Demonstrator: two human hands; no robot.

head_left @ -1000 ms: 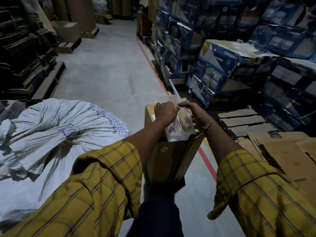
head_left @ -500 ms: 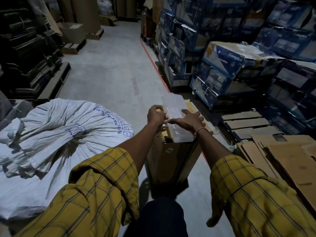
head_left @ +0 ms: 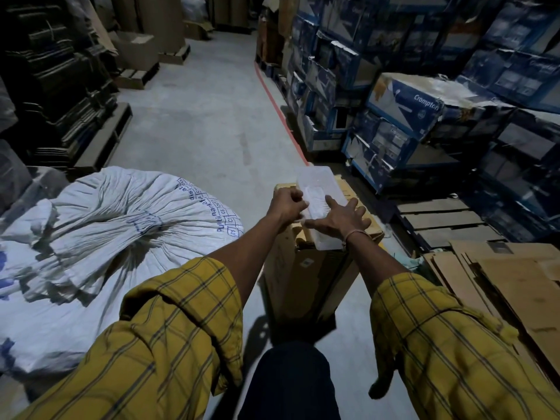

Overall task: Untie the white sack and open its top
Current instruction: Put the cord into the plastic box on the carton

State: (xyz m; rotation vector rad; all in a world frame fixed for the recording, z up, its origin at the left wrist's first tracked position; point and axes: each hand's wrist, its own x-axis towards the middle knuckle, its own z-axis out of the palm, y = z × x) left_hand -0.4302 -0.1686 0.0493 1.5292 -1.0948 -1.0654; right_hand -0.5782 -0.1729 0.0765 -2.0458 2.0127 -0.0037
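Note:
The white sack (head_left: 91, 244) lies on the floor at the left, its woven cloth bunched into a gathered neck (head_left: 142, 225) with blue print beside it. Neither hand touches it. Both hands are to its right, on a clear plastic box (head_left: 318, 189) that lies flat on top of an upright brown carton (head_left: 306, 268). My left hand (head_left: 286, 204) has its fingers curled on the plastic box's left edge. My right hand (head_left: 339, 218) rests flat on the box's lid with fingers spread.
Stacked blue cartons (head_left: 406, 116) line the right side behind a red floor line (head_left: 281, 116). Flattened cardboard (head_left: 515, 286) and wooden pallets (head_left: 439, 219) lie at the right. Dark stacks on pallets (head_left: 60, 95) stand at the left. A grey concrete aisle (head_left: 206, 116) runs ahead.
The plastic box went from tilted in both hands to lying flat on the carton. My right hand let go of its end and now lies spread on the lid.

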